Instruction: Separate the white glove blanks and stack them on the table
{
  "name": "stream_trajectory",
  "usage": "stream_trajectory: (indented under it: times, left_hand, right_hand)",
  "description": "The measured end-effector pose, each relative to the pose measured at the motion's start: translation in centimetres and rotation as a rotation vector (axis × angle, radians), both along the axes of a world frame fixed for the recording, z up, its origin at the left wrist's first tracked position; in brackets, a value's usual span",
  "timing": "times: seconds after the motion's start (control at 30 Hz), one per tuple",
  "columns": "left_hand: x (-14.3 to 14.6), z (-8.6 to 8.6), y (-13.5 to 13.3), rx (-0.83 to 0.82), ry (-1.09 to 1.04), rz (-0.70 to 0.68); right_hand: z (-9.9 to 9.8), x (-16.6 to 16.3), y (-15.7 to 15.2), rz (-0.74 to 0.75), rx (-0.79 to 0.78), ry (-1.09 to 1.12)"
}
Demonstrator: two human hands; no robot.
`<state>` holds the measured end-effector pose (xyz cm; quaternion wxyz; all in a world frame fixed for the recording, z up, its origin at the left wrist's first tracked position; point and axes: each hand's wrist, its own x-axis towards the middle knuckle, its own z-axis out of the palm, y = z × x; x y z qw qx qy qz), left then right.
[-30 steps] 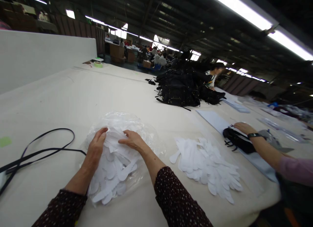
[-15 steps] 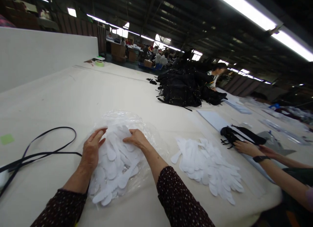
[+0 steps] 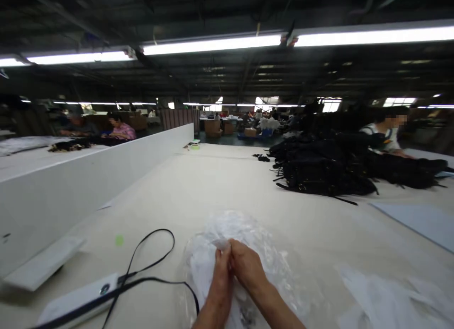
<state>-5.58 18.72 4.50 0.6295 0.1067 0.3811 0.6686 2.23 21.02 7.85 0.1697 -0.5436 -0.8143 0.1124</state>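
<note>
At the bottom middle, my left hand (image 3: 220, 277) and my right hand (image 3: 246, 267) are pressed together over a clear plastic bag (image 3: 264, 253) of white cut fabric pieces (image 3: 201, 267). Both hands have their fingers closed, pinching a small white piece at the top of the pile. The bag lies crumpled on the cream table (image 3: 213, 187). A second heap of white pieces (image 3: 386, 296) lies blurred at the lower right.
A black strap (image 3: 142, 265) loops left of the bag, beside a white flat device (image 3: 76, 300). A white partition wall (image 3: 88, 177) runs along the left. A pile of black bags (image 3: 319, 170) sits at the back right, with a person (image 3: 386, 130) behind it.
The view has swung up and to the left. My hands, earlier spread flat on the pile, have come together and closed on a white piece. The co-worker's arms have left the view.
</note>
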Motion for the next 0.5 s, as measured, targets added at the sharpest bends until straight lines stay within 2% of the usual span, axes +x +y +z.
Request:
stream_trajectory:
  times: [0.13,0.3,0.5]
  left_hand:
    - [0.6,-0.9,-0.5,0.125,-0.070,0.024]
    - [0.8,-1.8,-0.4,0.211,-0.223,0.025]
    - [1.0,-1.5,0.6,0.118,-0.179,0.047]
  right_hand:
    - [-0.9,-0.5,-0.7,0.038,0.025,0.033]
    - [-0.4,0.0,-1.0,0.063,-0.022,0.039]
    - [0.2,-0.6,-1.0,0.002,-0.053,-0.047]
